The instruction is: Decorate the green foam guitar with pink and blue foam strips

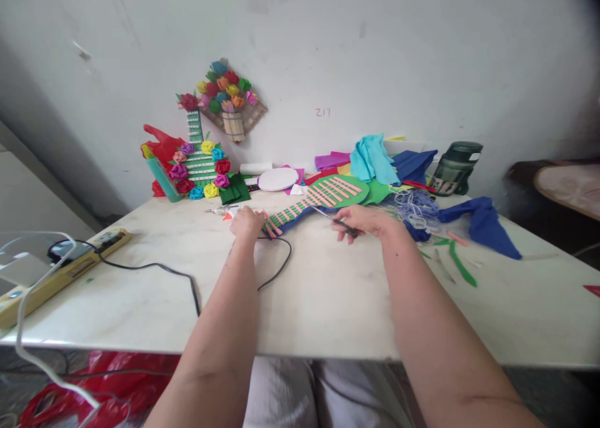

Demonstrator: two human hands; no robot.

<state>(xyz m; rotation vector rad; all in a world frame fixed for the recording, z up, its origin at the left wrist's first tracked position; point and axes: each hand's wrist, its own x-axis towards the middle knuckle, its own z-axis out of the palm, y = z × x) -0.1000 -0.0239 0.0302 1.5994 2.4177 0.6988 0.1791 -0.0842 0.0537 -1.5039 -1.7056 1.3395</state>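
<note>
A guitar-shaped paper craft [340, 192], green with pink strips across it and a blue edge, lies slanted on the table. My left hand [247, 222] is closed at the craft's narrow end, its fingertips partly hidden. Just beyond that hand lies a white tool with an orange part and a metal tip, apparently a glue gun [228, 214], partly covered by the hand. In my right hand [359, 220] are dark-handled scissors [345, 227], their blades pointing left toward the craft's near edge.
A flower-trimmed green guitar craft [204, 165] and a green glue bottle [162, 178] stand at back left. Coloured paper [372, 159], tangled string [415, 209] and a dark bottle [455, 169] are at right. A power strip [84, 262] and black cord [159, 265] lie left.
</note>
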